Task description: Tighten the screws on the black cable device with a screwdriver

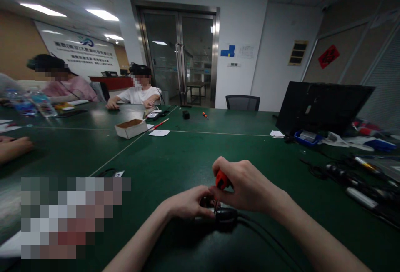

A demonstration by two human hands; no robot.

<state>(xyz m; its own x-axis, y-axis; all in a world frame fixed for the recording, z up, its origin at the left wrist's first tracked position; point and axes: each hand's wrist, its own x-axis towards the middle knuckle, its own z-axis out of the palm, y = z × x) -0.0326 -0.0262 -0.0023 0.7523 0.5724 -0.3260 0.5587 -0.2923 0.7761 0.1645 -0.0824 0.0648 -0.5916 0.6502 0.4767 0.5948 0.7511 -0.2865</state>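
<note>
My right hand [246, 184] is closed around an orange-handled screwdriver [221, 180], held upright with its tip pointing down at a small black device [225, 217] on the green table [175, 159]. My left hand [189, 202] pinches the left side of that black device, fingers closed on it. A black cable [265, 234] runs from the device toward the lower right. The screwdriver's tip is hidden between my fingers.
An open cardboard box [131, 128], paper slips and a second small screwdriver [205, 115] lie farther back. A dark monitor [321, 107] and tools and cables [359, 180] crowd the right side. Two people sit at the far left; another person's hand [12, 147] rests at the left edge.
</note>
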